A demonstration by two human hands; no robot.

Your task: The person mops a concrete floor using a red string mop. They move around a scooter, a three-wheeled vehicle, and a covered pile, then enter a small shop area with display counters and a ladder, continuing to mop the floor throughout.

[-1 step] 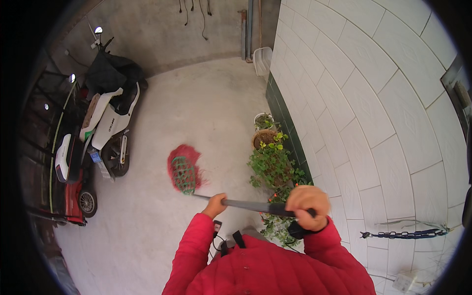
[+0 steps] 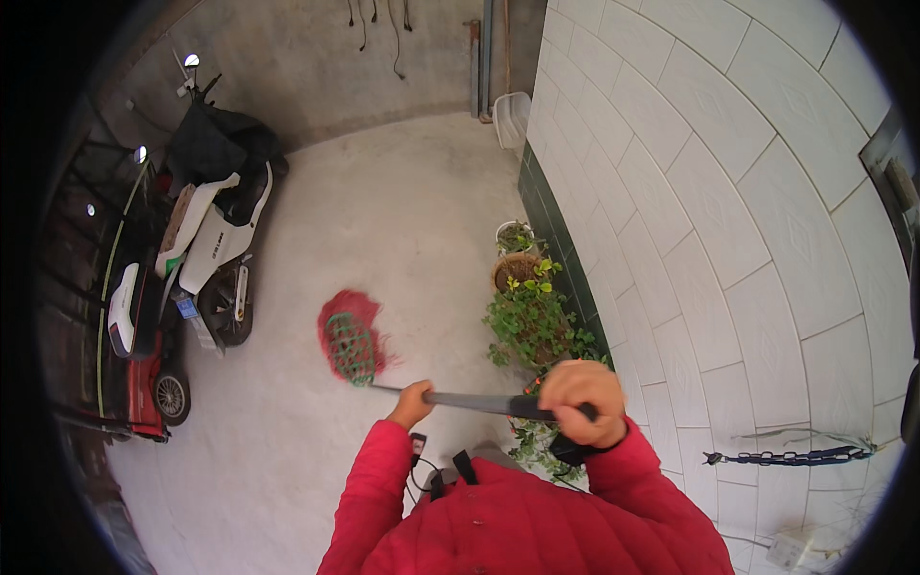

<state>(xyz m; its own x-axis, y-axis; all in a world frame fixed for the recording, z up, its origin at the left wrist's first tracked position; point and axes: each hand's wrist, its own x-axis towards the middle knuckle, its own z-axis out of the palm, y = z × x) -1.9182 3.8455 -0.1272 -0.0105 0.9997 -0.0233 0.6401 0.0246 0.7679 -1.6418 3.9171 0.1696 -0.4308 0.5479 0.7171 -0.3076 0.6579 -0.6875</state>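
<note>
A sweeping stroke appeared to be in hand with a long-handled broom (image 2: 479, 402); its red bristles (image 2: 356, 303) and green netted binding (image 2: 351, 347) were at the concrete floor (image 2: 412, 211), toward 8 o'clock from the view's centre, though blur hid the exact contact. Another stroke would seem to call for firm grips and clearance from the potted plants (image 2: 532, 321) at 4 o'clock. The left hand (image 2: 412, 404), toward 7 o'clock, was wrapped around the handle, its forearm angled toward 1 o'clock. The right hand (image 2: 586, 399), between 4 and 5 o'clock, was clenched near the handle's black end, its forearm angled toward 11 o'clock. The 2 hands stood well apart along the handle.
</note>
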